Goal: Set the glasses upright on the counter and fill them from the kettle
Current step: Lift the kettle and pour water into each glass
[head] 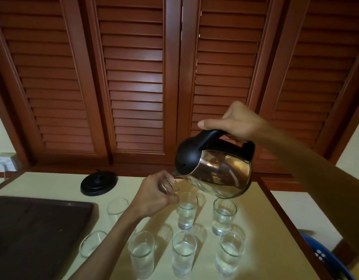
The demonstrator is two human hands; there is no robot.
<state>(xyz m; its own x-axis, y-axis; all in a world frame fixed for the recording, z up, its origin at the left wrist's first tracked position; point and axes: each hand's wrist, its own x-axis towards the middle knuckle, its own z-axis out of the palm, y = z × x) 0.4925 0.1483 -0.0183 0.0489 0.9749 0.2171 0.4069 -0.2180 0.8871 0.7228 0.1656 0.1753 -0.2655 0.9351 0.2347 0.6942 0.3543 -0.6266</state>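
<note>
My right hand (236,123) grips the black handle of a steel kettle (217,170), which is tilted with its spout down to the left. My left hand (157,194) holds a clear glass (170,185) lifted off the counter, right under the spout. Several glasses with water stand upright on the cream counter (259,207), among them one at the middle (186,211) and one to its right (224,216). An empty glass (117,208) stands left of my forearm, and another (91,243) stands nearer the front.
A dark brown tray (37,229) lies on the left of the counter. The kettle's black base (98,181) sits at the back. Wooden louvred shutters (138,77) rise behind the counter. A wall socket (6,160) is at far left, a blue basket (326,257) at lower right.
</note>
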